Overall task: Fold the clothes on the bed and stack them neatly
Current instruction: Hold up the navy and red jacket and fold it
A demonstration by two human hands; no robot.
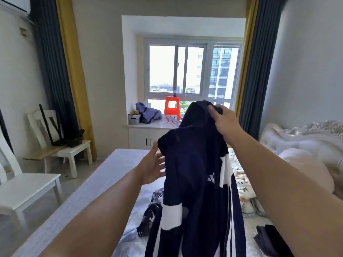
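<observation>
Navy shirt (pixel 194 173) hangs gripped by right hand (pixel 224 123), hiding bed (pixel 115 164); left hand (pixel 152 164) spread.

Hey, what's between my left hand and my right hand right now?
In the head view, the navy and white garment hangs between them: the right hand grips its top, and the open left hand touches its edge.

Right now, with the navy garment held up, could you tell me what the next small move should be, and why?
Probably close the left hand on the navy garment at its near edge. Only the right hand grips it, at the top, so it hangs bunched over the bed; the left hand is open beside it.
</observation>
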